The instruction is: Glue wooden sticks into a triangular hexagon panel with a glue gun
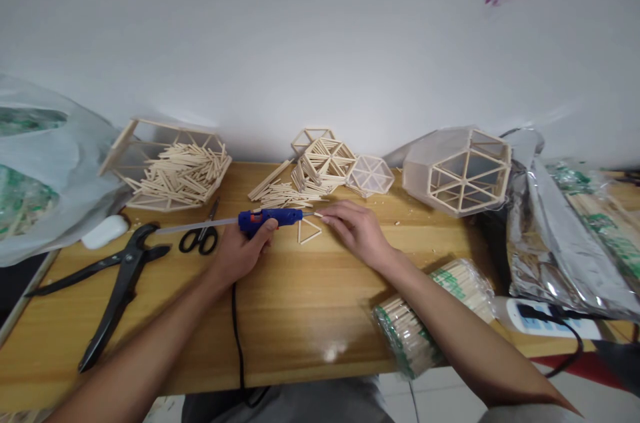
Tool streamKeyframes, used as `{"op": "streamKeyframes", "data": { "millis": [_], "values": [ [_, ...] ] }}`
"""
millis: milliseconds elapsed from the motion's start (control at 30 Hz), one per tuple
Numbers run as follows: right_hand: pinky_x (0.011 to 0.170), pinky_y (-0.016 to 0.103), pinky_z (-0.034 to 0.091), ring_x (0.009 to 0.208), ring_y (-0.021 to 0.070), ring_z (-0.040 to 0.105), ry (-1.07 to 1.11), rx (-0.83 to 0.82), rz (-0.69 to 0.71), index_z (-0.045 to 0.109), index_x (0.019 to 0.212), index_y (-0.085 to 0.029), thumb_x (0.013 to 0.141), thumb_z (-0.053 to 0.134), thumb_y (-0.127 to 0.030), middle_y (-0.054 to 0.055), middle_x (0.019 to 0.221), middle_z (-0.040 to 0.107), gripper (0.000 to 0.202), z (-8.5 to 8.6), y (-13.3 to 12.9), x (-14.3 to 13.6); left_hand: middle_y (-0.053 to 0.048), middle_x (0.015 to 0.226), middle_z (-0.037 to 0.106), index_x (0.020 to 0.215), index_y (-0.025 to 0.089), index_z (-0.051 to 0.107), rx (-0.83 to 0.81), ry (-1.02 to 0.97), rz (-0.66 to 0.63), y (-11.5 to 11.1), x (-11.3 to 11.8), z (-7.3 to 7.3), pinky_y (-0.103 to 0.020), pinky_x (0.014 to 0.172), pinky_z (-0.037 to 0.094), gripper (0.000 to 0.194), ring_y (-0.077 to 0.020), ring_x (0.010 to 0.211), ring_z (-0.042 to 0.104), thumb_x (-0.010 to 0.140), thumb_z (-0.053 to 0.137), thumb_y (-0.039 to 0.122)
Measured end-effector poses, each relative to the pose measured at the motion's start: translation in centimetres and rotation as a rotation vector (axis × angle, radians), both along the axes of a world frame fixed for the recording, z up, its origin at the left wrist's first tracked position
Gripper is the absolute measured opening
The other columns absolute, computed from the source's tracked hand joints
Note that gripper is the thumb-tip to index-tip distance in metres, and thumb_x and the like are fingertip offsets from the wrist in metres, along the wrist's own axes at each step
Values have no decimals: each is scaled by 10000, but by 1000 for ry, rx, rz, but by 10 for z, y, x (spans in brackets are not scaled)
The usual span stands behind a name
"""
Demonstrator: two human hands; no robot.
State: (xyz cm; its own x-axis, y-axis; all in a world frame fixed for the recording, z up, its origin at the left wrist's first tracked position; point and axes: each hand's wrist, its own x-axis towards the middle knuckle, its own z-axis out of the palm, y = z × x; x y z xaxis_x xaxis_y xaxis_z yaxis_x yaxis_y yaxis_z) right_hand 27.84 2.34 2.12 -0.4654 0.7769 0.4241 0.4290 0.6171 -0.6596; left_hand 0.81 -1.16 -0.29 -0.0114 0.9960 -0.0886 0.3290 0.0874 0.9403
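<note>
My left hand (245, 249) is wrapped round a blue glue gun (283, 217), which has a long clear glue stick (197, 226) out of its back end. The gun's nozzle points right, at the fingertips of my right hand (355, 229). Those fingers pinch a short wooden stick (319, 214) at the nozzle's tip. Just below, a small triangle of sticks (310, 241) lies on the table. Behind it are a pile of loose sticks (290, 196) and hexagonal stick frames (330, 156).
Black pliers (125, 283) and scissors (200, 236) lie at the left, below a stick-filled frame (175, 176). On the right stand a covered frame (460, 173), packaged sticks (410, 336) and a power strip (550, 319). A black cord (237, 336) hangs over the front edge.
</note>
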Motion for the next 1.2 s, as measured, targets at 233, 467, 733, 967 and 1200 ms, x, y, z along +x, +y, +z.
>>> {"op": "streamKeyframes", "data": {
  "millis": [233, 467, 733, 967, 1200],
  "values": [
    [841, 393, 609, 945, 237, 747, -8, -12, -4, 748, 1100, -234, 1064, 582, -309, 92, 1032, 790, 186, 0, 0, 0, -3, 509, 554, 609, 204, 551, -7, 14, -15, 0, 1, 5, -251, 483, 400, 505, -135, 475, 525, 918, 578, 603],
    [837, 386, 610, 934, 230, 743, 8, -18, 0, 748, 1099, -229, 1066, 577, -299, 92, 1024, 788, 188, -1, 0, 0, 0, 515, 550, 611, 201, 558, -5, 3, -4, 0, 1, 1, -250, 482, 405, 518, -134, 479, 517, 913, 590, 621],
    [869, 402, 603, 969, 240, 752, 61, -60, -47, 766, 1104, -243, 1054, 602, -296, 87, 1062, 800, 179, -1, -1, 0, 9, 524, 571, 657, 219, 629, 43, 157, -35, 0, 4, 10, -267, 511, 441, 475, -190, 567, 598, 877, 623, 640],
    [837, 392, 595, 954, 244, 736, 24, -35, -94, 771, 1083, -224, 1029, 636, -244, 98, 1051, 786, 147, 23, -1, 4, -30, 847, 755, 958, 237, 730, 200, 246, 59, 5, 6, 16, -322, 739, 536, 276, -253, 823, 708, 917, 645, 496],
    [787, 345, 581, 870, 221, 719, -247, -143, 59, 723, 1015, -196, 1026, 600, -155, 75, 946, 747, 130, 30, -38, -3, -4, 782, 690, 831, 240, 624, 227, 287, 11, 5, 15, 14, -308, 729, 487, 159, -212, 742, 642, 869, 665, 389]
  ]
}}
